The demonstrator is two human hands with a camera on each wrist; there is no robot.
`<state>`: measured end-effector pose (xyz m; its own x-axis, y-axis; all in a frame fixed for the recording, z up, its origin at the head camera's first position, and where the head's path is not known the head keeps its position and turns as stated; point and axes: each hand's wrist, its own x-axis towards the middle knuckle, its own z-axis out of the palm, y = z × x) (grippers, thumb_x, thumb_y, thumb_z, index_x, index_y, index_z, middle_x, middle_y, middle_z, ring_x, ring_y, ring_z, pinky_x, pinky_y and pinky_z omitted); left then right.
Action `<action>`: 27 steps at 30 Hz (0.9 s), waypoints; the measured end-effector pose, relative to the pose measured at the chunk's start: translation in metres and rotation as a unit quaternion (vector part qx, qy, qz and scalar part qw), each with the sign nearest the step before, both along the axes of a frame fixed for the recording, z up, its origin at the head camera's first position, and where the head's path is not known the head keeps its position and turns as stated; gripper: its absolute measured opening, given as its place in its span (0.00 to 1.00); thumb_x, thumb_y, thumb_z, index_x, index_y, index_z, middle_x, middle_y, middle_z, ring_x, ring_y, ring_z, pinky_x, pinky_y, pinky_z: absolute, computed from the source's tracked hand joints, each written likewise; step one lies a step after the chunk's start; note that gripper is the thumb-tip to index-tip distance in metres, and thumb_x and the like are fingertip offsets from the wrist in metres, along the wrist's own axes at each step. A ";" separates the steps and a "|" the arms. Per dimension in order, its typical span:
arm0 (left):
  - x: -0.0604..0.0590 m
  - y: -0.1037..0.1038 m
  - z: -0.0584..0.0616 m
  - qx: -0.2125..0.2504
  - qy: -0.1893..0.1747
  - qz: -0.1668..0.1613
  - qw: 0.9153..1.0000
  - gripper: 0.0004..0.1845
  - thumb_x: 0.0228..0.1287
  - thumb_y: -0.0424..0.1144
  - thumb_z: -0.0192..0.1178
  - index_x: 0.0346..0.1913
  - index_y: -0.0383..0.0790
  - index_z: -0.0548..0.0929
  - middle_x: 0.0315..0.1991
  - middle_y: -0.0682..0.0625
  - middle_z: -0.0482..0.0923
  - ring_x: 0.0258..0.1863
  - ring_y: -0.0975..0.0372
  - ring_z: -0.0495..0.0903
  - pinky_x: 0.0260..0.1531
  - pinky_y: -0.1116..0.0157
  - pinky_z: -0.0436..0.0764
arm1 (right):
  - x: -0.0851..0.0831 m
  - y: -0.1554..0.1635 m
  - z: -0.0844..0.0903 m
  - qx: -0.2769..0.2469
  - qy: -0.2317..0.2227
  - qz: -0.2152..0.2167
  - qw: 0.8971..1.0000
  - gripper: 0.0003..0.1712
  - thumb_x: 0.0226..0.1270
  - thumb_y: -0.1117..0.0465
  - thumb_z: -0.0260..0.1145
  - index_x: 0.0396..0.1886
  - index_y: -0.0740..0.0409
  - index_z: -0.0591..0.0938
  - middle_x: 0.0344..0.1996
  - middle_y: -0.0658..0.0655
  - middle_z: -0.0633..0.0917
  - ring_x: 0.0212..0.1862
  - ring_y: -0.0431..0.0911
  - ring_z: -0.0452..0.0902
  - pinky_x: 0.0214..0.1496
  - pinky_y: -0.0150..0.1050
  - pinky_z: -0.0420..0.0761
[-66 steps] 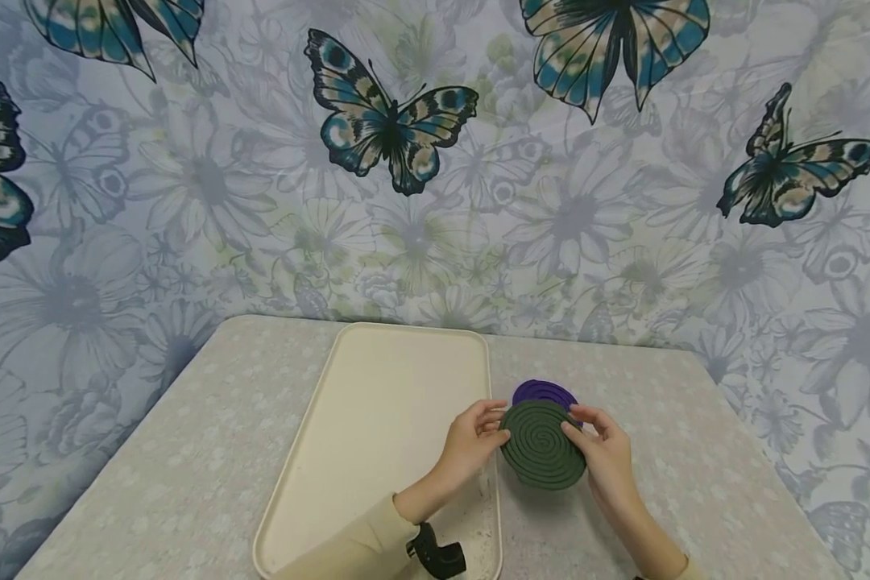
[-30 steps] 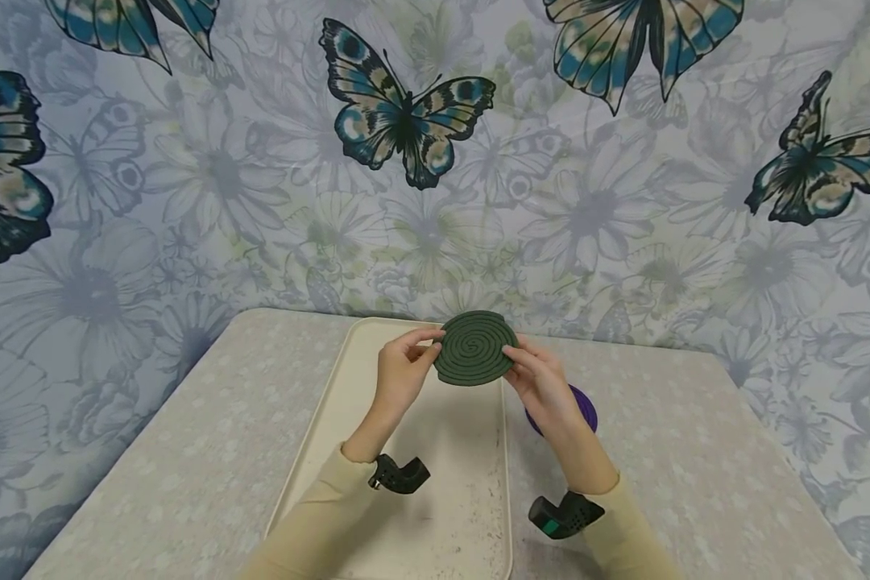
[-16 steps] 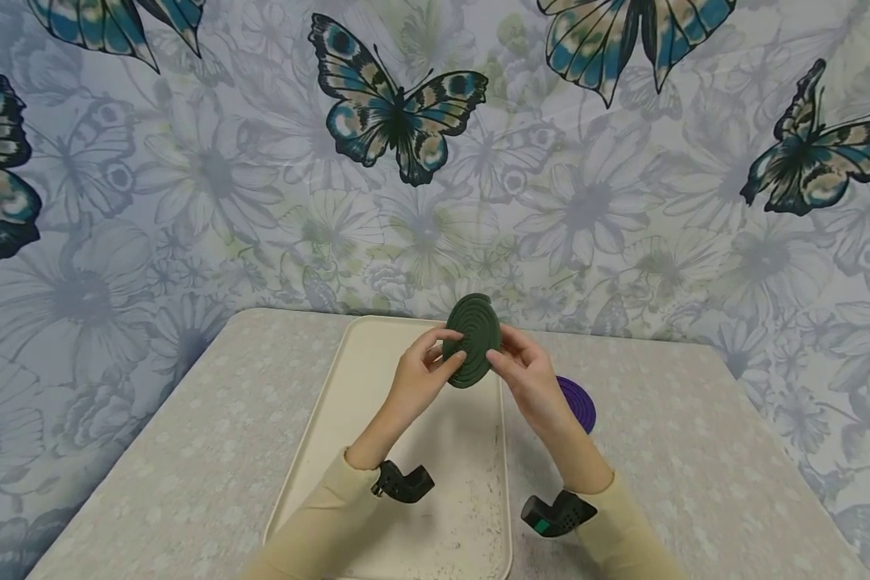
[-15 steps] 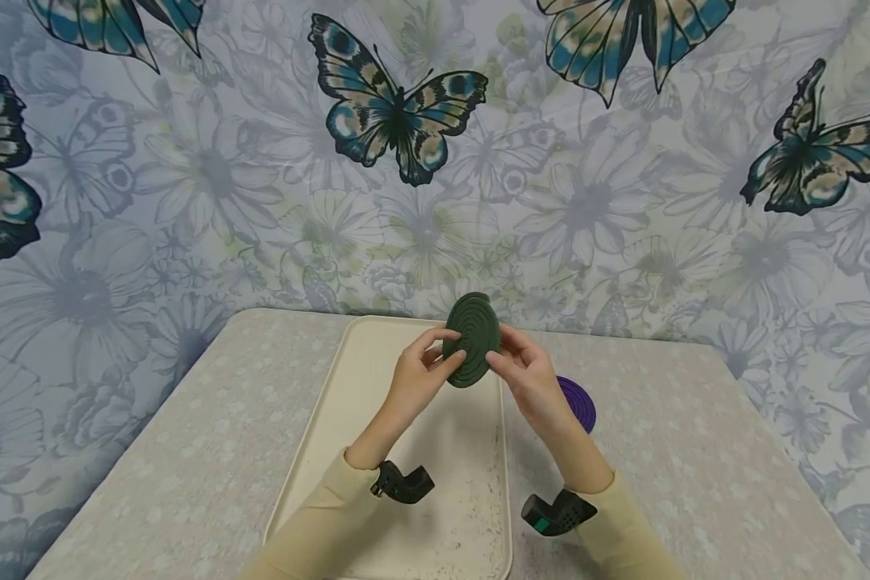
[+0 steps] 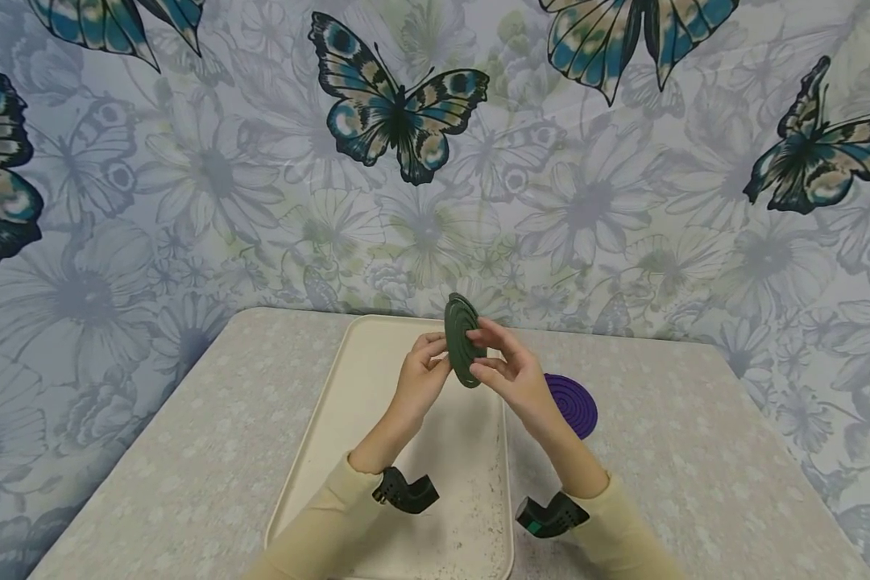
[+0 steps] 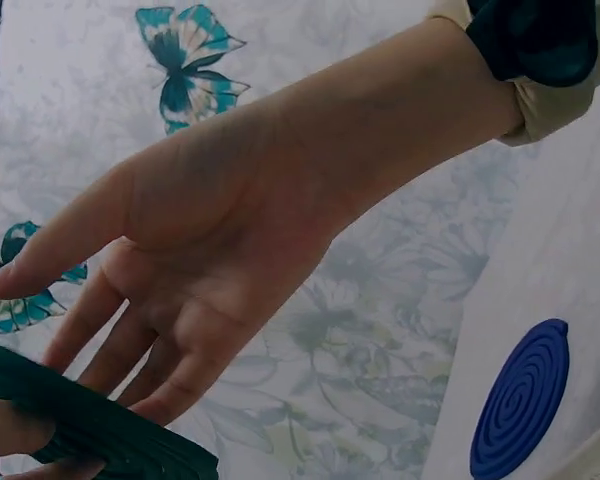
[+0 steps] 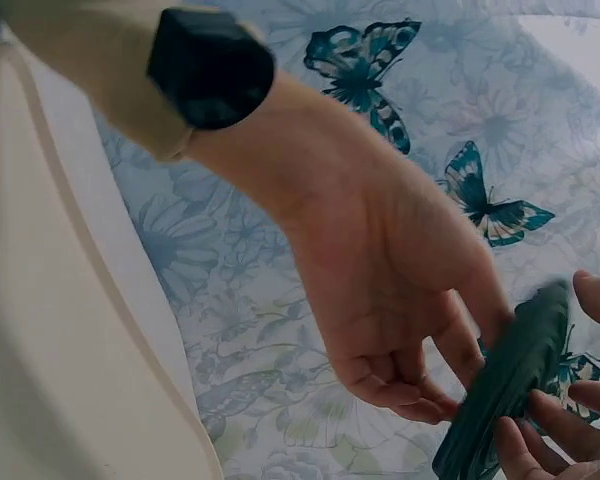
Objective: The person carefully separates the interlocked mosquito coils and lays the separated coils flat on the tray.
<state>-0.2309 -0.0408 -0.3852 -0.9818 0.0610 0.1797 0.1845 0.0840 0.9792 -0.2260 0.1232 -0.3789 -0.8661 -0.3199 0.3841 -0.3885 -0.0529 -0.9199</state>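
A dark green, round, flat disc ridged in a spiral [image 5: 457, 342] was held up between the person's two hands, clear of the bench [image 5: 261, 387]. It stood upright, turned almost edge-on to the head view, with the far right part of a long cream tray with rounded corners [image 5: 377, 387] behind it.

The right hand [image 5: 516, 370] held the green disc, its thumb and curled fingers on the face turned toward it. The left hand [image 5: 420, 374] touched the opposite side with outstretched fingers; the left wrist view showed its thumb spread well away from the disc.

A purple, round, flat disc with the same spiral ridges [image 5: 571, 407] lay on the bench to the right of the tray, just beyond the right forearm. Small dark specks marked the tray's near right area.

Both arms were in cream sleeves [image 5: 348, 507], and each wrist carried a black camera unit [image 5: 408, 491]. The bench had a pale grey mottled surface. Behind it rose a pale grey-blue backdrop [image 5: 188, 242] printed with faint flowers and large teal, beige and black butterflies [image 5: 400, 113].
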 end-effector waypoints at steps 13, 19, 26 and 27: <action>0.002 -0.003 0.002 0.037 -0.065 -0.065 0.995 0.24 0.64 0.38 0.61 0.63 0.42 0.74 0.58 0.45 0.72 0.51 0.58 0.72 0.50 0.65 0.76 | 0.001 -0.001 0.000 -0.029 -0.073 -0.014 0.997 0.45 0.63 0.68 0.64 0.75 0.51 0.53 0.65 0.61 0.67 0.63 0.40 0.66 0.59 0.28 0.75; 0.004 -0.008 0.009 0.073 -0.067 -0.081 0.992 0.21 0.67 0.38 0.56 0.63 0.41 0.74 0.61 0.46 0.69 0.61 0.54 0.68 0.67 0.49 0.63 | -0.001 -0.001 0.000 -0.026 -0.087 0.019 0.996 0.47 0.61 0.71 0.61 0.76 0.54 0.49 0.66 0.59 0.64 0.63 0.40 0.64 0.64 0.37 0.72; 0.010 -0.002 0.013 0.067 -0.057 -0.042 0.995 0.22 0.67 0.45 0.58 0.60 0.40 0.75 0.59 0.45 0.72 0.61 0.53 0.70 0.64 0.53 0.69 | 0.004 -0.005 0.001 -0.050 -0.093 0.033 0.994 0.35 0.73 0.61 0.53 0.75 0.52 0.52 0.64 0.58 0.68 0.63 0.39 0.68 0.70 0.54 0.66; 0.011 -0.001 0.012 0.064 -0.054 -0.038 0.996 0.22 0.66 0.44 0.60 0.60 0.40 0.75 0.59 0.45 0.72 0.61 0.53 0.71 0.63 0.54 0.71 | 0.005 -0.005 0.001 -0.056 -0.096 0.025 0.993 0.33 0.74 0.60 0.53 0.75 0.52 0.53 0.63 0.58 0.69 0.63 0.39 0.70 0.70 0.53 0.66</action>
<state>-0.2199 -0.0419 -0.3727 -0.9891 0.1200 0.0851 0.0792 -0.0527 0.9955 -0.2205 0.1179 -0.3779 -0.9112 -0.3287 0.2483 -0.2001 -0.1735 -0.9643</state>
